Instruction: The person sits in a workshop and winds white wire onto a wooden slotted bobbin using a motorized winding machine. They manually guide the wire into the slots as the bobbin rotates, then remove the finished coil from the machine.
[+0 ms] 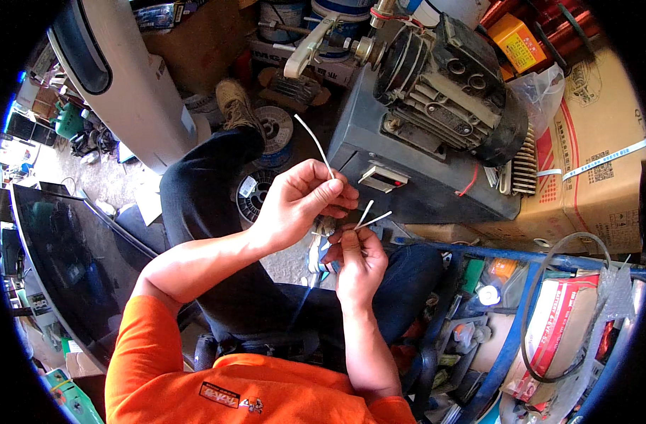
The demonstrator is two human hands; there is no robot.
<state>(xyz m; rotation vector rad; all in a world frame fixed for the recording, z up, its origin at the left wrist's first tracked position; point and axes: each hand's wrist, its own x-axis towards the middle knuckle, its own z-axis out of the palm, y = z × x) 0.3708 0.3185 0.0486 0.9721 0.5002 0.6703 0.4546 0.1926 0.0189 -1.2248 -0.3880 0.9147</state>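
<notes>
My left hand (298,201) pinches a thin white cord (319,145) between thumb and fingertips; its free end sticks up and bends to the left. Just below and to the right, my right hand (359,263) is closed on thin white cord pieces (365,214). Two of their ends fan out above the thumb. The two hands are close together over my lap. Whether the cord runs from one hand to the other is hidden by the fingers.
Ahead to the right, a dirty electric motor (443,85) sits on a grey metal box (408,148). Cardboard cartons (584,191) stand at the far right. A blue-framed rack (510,339) full of parts is by my right side. Wire spools (252,196) lie near my foot; a dark screen (75,261) is at left.
</notes>
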